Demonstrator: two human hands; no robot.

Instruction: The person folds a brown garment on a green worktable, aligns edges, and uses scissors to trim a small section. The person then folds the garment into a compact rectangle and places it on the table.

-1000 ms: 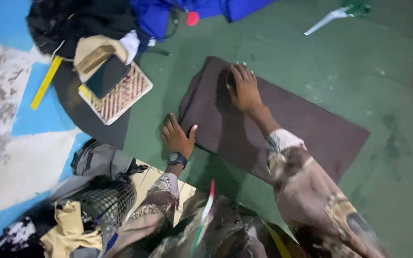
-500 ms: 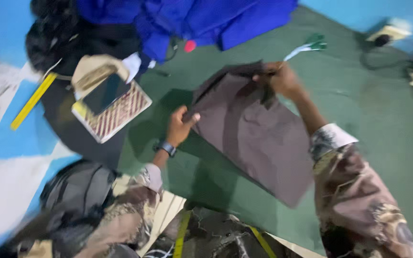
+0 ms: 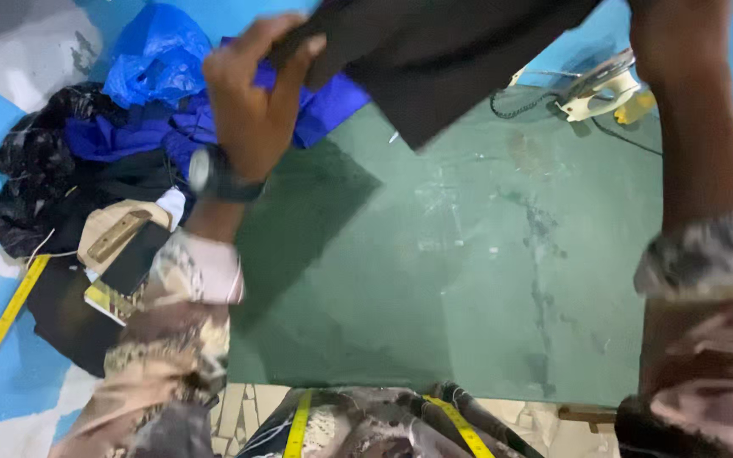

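At the top of the view, lifted clear of the green mat [image 3: 468, 254], hangs a dark brown piece of fabric [image 3: 443, 59], its lower corner pointing down over the mat and its upper part running out of the picture. The left hand [image 3: 252, 102] grips its left edge: the fingers [image 3: 299, 47] are curled tightly round the cloth, which passes between them and the palm. The hand is raised with its back toward the camera, a dark wristwatch [image 3: 214, 174] on the wrist and a pale patterned sleeve below. The right hand [image 3: 676, 25] is raised at the top right edge, forearm upright; it seems to meet the fabric's right side, but the fingers are cut off by the frame, so whether they are closed cannot be told. Behind the left hand lies crumpled blue cloth [image 3: 163, 93] beside a black heap. Lower left sit a dark phone [image 3: 133, 259] and a yellow ruler [image 3: 10, 309]. At the upper right of the mat stands a white and yellow iron [image 3: 604, 89] with its cord. A yellow tape measure [image 3: 299, 424] hangs at the bottom.
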